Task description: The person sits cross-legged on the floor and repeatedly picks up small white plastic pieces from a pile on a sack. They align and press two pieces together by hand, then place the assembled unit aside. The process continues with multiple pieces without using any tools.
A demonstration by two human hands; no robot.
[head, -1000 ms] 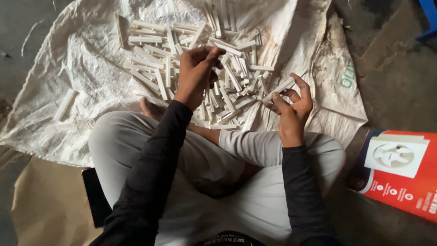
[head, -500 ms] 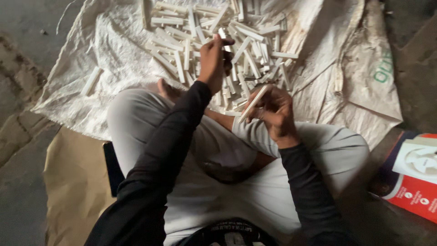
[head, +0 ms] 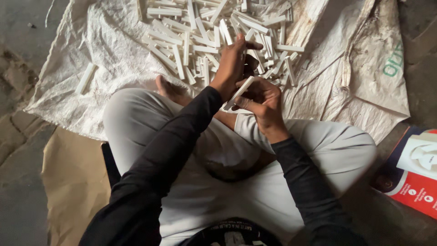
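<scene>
I sit cross-legged in pale trousers and dark sleeves. My right hand (head: pixel 263 102) grips a short white plastic strip (head: pixel 239 93), held slanted just above my knee. My left hand (head: pixel 233 64) is right above it, fingers curled by the strip's upper end and thumb stretched out. Whether the left hand pinches the strip or something small is hidden by the fingers. Both hands hover at the near edge of a heap of white strips (head: pixel 205 32) lying loose on a white woven sack (head: pixel 114 50).
One stray white strip (head: pixel 85 78) lies apart at the sack's left. Brown cardboard (head: pixel 73 182) lies under my left side. A red and white box (head: pixel 416 175) sits on the floor at the right. Grey concrete floor (head: pixel 18 41) surrounds the sack.
My right hand brought a strip inward from the right side of the heap. My left hand drew back from the heap, and the two hands have met over my knee.
</scene>
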